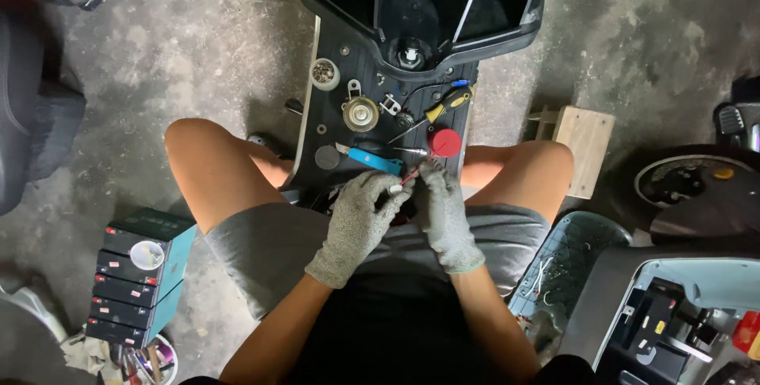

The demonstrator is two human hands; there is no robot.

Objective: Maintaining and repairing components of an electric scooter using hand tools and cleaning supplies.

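Both my hands wear grey knit gloves and meet over my lap at the near end of a black scooter footboard [336,76]. My left hand [358,223] is curled around a small white-tipped part. My right hand [445,215] pinches a thin red wire or tool [410,176] that reaches to the left hand. Just beyond the fingers lie a blue-handled utility knife [372,160], a red round cap [445,143] and a yellow-and-black screwdriver [443,105]. A round metal horn-like disc [360,113] and a small cup of screws [324,73] rest farther up the board.
A stack of dark battery blocks [142,286] stands at my left knee. A wooden block [586,147] sits right of my right knee, with a tyre [697,187] and an opened scooter body panel [673,314] at the right. The floor is rough concrete [198,53].
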